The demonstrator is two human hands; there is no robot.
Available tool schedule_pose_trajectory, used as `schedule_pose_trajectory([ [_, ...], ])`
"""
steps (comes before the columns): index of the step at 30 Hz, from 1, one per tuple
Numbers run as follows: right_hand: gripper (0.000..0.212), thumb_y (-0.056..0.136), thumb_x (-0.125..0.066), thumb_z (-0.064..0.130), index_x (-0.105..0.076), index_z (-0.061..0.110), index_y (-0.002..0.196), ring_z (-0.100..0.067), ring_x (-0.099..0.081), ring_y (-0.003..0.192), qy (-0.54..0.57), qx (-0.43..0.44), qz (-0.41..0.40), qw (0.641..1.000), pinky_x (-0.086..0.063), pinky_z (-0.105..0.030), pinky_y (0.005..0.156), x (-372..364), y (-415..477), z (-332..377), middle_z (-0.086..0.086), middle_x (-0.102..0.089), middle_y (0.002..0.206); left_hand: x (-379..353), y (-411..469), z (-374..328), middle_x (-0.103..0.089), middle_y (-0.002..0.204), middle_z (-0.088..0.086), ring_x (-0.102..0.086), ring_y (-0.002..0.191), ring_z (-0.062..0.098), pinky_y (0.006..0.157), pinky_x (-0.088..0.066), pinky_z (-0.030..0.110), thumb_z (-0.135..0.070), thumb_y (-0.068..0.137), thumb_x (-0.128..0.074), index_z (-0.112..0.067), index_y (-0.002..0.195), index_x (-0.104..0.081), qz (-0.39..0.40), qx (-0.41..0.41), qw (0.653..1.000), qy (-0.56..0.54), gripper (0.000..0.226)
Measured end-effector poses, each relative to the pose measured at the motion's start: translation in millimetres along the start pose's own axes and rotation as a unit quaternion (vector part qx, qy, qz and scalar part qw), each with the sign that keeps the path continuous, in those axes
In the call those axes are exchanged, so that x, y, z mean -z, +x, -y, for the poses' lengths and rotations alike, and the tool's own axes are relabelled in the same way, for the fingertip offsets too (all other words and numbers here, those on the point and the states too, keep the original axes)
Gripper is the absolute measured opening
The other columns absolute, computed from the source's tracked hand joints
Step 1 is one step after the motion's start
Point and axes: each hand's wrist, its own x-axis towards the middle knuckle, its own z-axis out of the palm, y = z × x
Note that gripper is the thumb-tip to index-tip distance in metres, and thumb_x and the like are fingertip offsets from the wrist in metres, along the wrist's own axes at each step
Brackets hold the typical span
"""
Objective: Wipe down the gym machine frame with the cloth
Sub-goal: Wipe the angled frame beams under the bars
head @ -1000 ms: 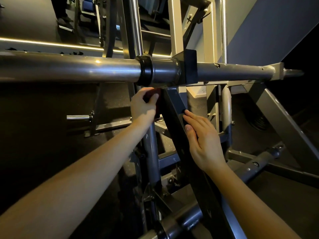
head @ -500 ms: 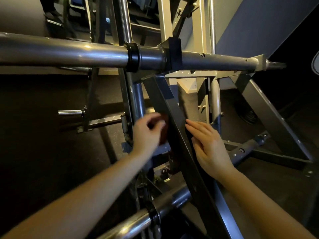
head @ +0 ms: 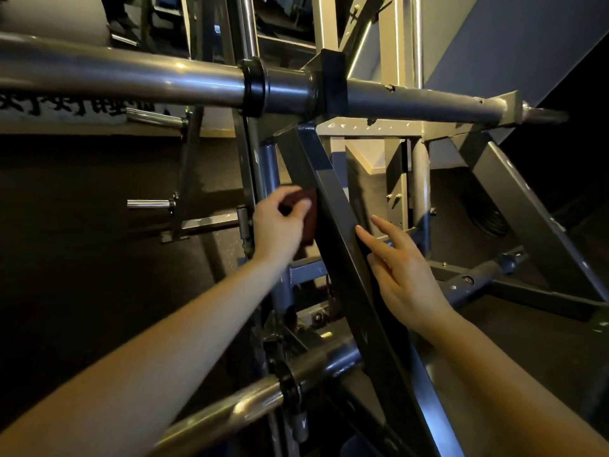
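Note:
A dark slanted frame beam [head: 333, 206] of the gym machine runs from the upper middle down to the lower right. My left hand [head: 276, 225] grips a dark red cloth [head: 308, 209] and holds it against the beam's left face. My right hand [head: 398, 272] lies on the beam's right side with its fingers straight, the fingertips touching the beam's edge. Much of the cloth is hidden behind my left fingers.
A thick chrome bar [head: 131, 77] with a black collar crosses the top. A second chrome bar [head: 250, 404] slants across the bottom. Short pegs [head: 148, 203] stick out at left. More grey frame beams [head: 527, 209] stand at right. The floor is dark.
My left hand has slid the cloth down the beam from just under the top bar to about mid-height. My right hand has loosened, its fingers lifting and spreading a little.

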Motion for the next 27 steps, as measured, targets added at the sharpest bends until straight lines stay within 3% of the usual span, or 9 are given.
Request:
schedule_pose_trajectory([
  [3,0.051,0.105,-0.043,0.025,-0.038,0.039,0.154,-0.005,-0.018,0.15,0.013,-0.005,0.007,1.0,-0.028,-0.045,0.122,0,-10,-3,0.017,-0.022,0.163,-10,-19,11,-0.06,0.121,-0.015,-0.059,0.117,0.011,0.099,-0.056,0.048,-0.023,0.098,-0.065,-0.034,0.124,-0.063,-0.031,0.001,1.0,-0.002,0.029],
  [8,0.051,0.106,-0.045,0.019,-0.04,0.038,0.153,-0.001,-0.018,0.146,0.028,-0.019,0.019,0.999,-0.03,-0.044,0.123,1,-13,-5,0.016,-0.022,0.163,-17,-142,33,-0.07,0.111,-0.017,-0.065,0.11,0.003,0.099,-0.056,0.045,-0.019,0.094,-0.071,-0.037,0.114,-0.07,0.081,0.015,0.997,-0.01,0.026],
  [14,0.053,0.106,-0.048,0.017,-0.038,0.037,0.154,-0.01,-0.017,0.153,0.048,-0.026,0.039,0.998,-0.027,-0.045,0.124,7,-22,-3,0.015,-0.022,0.164,-13,-49,-11,-0.063,0.112,-0.021,-0.058,0.112,-0.001,0.102,-0.054,0.039,-0.02,0.096,-0.068,-0.033,0.117,-0.066,0.008,-0.043,0.999,0.029,0.024],
  [17,0.053,0.106,-0.048,0.018,-0.037,0.036,0.155,-0.011,-0.02,0.153,0.072,-0.041,0.05,0.995,-0.03,-0.047,0.123,7,-25,-5,0.014,-0.024,0.164,-15,-49,-15,-0.062,0.115,-0.018,-0.054,0.113,-0.007,0.101,-0.048,0.021,-0.018,0.097,-0.068,-0.027,0.12,-0.065,0.0,-0.1,0.993,0.066,0.025],
  [20,0.052,0.105,-0.051,0.016,-0.042,0.032,0.154,-0.011,-0.03,0.15,0.159,-0.054,0.055,0.984,-0.035,-0.047,0.121,6,-25,-8,0.014,-0.032,0.16,-11,-91,-3,-0.062,0.114,-0.014,-0.055,0.113,-0.006,0.098,-0.041,0.008,-0.015,0.095,-0.069,-0.023,0.12,-0.067,0.079,-0.185,0.966,0.164,0.026],
  [22,0.051,0.103,-0.054,0.016,-0.046,0.031,0.151,-0.008,-0.041,0.143,0.215,-0.064,0.057,0.973,-0.044,-0.041,0.115,7,-24,-8,0.015,-0.037,0.156,-8,-104,-1,-0.062,0.112,-0.013,-0.056,0.111,-0.003,0.097,-0.04,0.006,-0.016,0.094,-0.069,-0.023,0.119,-0.068,0.122,-0.206,0.951,0.194,0.025],
  [24,0.05,0.102,-0.055,0.013,-0.049,0.029,0.149,-0.001,-0.055,0.128,0.251,-0.072,0.063,0.963,-0.055,-0.025,0.099,9,-25,-6,0.014,-0.04,0.154,-10,-83,-10,-0.062,0.114,-0.012,-0.056,0.111,-0.001,0.095,-0.039,0.007,-0.02,0.095,-0.068,-0.024,0.12,-0.067,0.085,-0.204,0.951,0.214,0.025],
  [27,0.05,0.102,-0.054,0.011,-0.048,0.028,0.149,0.013,-0.059,0.111,0.25,-0.074,0.062,0.964,-0.053,-0.011,0.082,9,-27,-6,0.015,-0.042,0.151,-7,-31,-36,-0.062,0.12,-0.006,-0.055,0.116,0.008,0.103,-0.042,0.021,-0.022,0.096,-0.067,-0.023,0.124,-0.066,0.025,-0.181,0.95,0.253,0.028],
])
